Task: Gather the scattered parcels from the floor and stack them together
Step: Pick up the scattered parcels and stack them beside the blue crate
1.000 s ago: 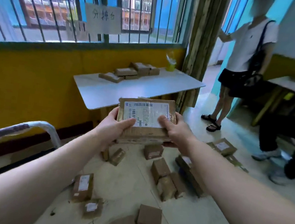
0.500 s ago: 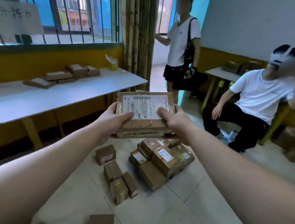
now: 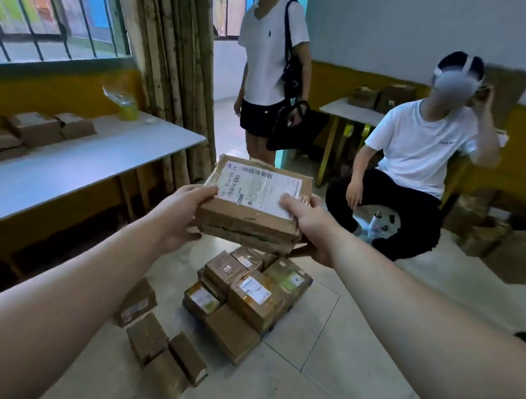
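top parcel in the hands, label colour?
White, with black barcodes and print, on the brown cardboard top parcel. The head view shows it.

the pale tiled floor [image 3: 351,359] is carrying a clustered stack of parcels [image 3: 250,294] at centre. four loose parcels [image 3: 147,337] are lying close together just left of that stack. the grey table [image 3: 76,169] at left is bearing brown table parcels [image 3: 36,128] along its far edge and a yellow item in clear plastic [image 3: 125,106] near its corner. the far table [image 3: 342,111] is holding cardboard boxes [image 3: 395,96].
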`<state>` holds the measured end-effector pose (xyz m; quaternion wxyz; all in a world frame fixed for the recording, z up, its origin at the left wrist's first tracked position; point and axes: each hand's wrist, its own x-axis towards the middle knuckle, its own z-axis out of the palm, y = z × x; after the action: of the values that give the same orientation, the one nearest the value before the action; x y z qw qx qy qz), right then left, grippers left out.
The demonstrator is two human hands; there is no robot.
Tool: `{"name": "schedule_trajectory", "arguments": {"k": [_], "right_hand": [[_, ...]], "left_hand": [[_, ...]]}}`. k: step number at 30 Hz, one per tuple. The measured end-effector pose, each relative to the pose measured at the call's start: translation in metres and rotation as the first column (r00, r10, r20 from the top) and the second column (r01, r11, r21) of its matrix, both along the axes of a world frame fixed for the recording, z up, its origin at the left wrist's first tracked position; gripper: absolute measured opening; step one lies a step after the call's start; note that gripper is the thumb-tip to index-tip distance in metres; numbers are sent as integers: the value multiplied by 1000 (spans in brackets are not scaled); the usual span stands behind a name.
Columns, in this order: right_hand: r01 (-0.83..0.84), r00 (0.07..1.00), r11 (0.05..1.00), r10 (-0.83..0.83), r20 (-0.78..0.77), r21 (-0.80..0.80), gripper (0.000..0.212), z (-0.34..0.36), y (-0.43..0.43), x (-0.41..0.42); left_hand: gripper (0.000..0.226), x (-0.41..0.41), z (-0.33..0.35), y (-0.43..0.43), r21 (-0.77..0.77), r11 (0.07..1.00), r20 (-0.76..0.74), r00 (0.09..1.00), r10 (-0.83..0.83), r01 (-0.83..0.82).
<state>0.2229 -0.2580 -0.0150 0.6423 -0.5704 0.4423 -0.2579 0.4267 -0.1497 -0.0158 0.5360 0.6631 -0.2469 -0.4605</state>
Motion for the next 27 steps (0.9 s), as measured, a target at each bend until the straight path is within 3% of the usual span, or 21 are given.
{"name": "schedule_trajectory", "arguments": {"k": [2, 6, 9, 13, 15, 21, 27], "right_hand": [[85, 996, 996, -84, -3, 21, 59, -8, -31, 12], [163, 986, 985, -160, -40, 65, 58, -17, -84, 28], [137, 990, 987, -134, -36, 82, 55, -18, -120, 34], [68, 997, 992, -72, 40, 103, 36, -22, -166, 58], [36, 999, 994, -40, 34, 100, 38, -28, -188, 78], [-287, 930, 958, 272, -248, -25, 69, -53, -259, 121], [-637, 741, 767, 578, -343, -84, 49, -81, -302, 162]], "left_hand": [[52, 4, -15, -39, 35, 999, -109, 994, -2, 6], [46, 14, -21, -111, 9, 1000, -181, 984, -2, 3], [56, 29, -19, -151, -5, 1000, -193, 981, 18, -20], [75, 40, -30, -195, -49, 985, -261, 954, 145, -163], [79, 35, -38, -212, -18, 988, -298, 944, 143, -155], [51, 58, -64, -254, 3, 949, -331, 895, 300, -317], [46, 80, -101, -268, 25, 855, -292, 815, 501, -517]]}}
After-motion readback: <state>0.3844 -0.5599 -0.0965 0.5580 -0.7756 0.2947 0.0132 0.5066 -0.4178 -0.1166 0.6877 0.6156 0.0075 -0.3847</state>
